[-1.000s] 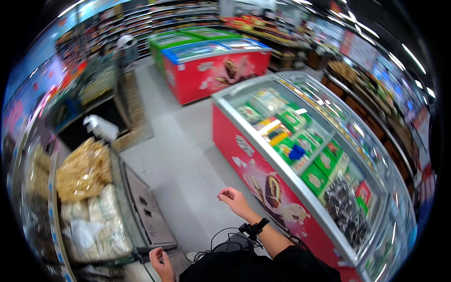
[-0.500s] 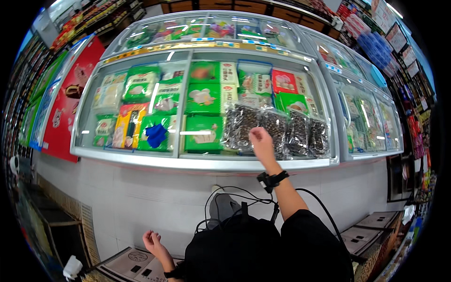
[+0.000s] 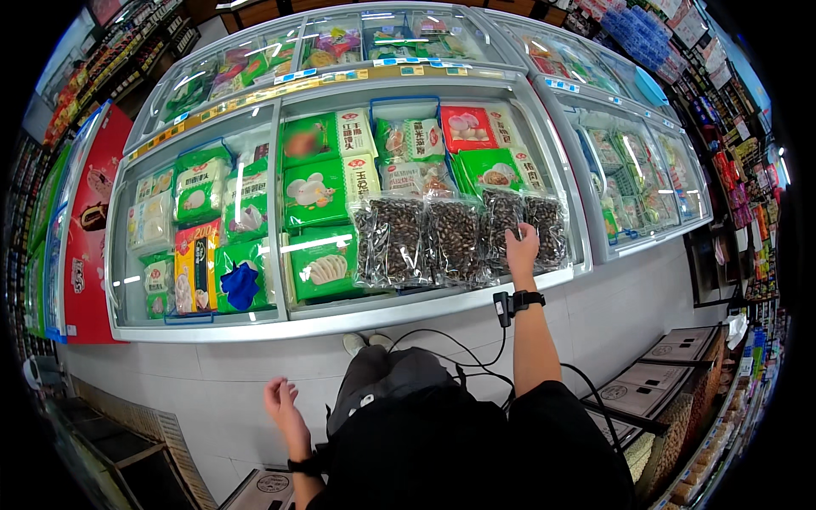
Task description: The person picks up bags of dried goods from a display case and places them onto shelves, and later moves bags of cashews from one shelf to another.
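Note:
Several clear plastic bags of dark, bean-like pieces lie in a row along the front right of a chest freezer, apparently on its glass lid. My right hand is over the right end of the row, its fingertips at the join between the last two bags. Its thumb stands apart from the fingers, and I see no bag lifted in it. Low at my left side, my left hand hangs in the air over the floor, empty, with loosely bent fingers apart.
Under the glass are green frozen-food packs. A crumpled blue cloth-like thing lies at the front left. More freezers stand right and behind. Cartons are at my right, a dark cable beside my right arm.
My right hand has moved right along the row, from the left bags to the right ones. My view has shifted right. My left hand stays low and empty.

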`<state>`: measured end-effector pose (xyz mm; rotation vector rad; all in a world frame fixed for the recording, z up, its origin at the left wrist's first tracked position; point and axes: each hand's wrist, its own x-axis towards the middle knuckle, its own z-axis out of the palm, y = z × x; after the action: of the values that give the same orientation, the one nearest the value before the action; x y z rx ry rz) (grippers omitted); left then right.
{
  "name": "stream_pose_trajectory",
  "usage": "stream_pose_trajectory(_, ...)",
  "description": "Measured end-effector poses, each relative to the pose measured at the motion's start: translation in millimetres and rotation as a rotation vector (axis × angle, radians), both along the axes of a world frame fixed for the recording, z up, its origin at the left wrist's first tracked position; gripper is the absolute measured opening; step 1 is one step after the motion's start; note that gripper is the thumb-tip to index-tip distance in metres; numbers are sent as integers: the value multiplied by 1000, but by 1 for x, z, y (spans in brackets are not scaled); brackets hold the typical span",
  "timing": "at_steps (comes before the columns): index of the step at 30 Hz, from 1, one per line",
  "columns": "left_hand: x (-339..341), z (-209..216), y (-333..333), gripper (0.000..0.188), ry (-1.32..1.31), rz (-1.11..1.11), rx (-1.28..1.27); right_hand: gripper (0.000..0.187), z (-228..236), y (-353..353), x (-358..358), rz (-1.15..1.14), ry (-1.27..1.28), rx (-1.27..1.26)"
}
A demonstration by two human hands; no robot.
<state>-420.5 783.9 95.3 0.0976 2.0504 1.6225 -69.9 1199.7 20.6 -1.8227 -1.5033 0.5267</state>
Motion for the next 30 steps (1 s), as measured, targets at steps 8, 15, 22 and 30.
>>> stream_pose_trajectory(8,-17,-26,135,17,48,-581,88,81,18,-28,23,135,-270,-317)
stream_pose_trajectory(15,22,-4,201,15,104,-731,39,75,31,-6,96,-39,-484,-206)
stream_pose_trajectory(22,103,-8,263,13,346,-642,108,108,40,68,149,131,-350,-432)
stream_pose_trajectory(30,214,-21,359,24,189,-952,64,118,8,85,151,193,-22,-380)
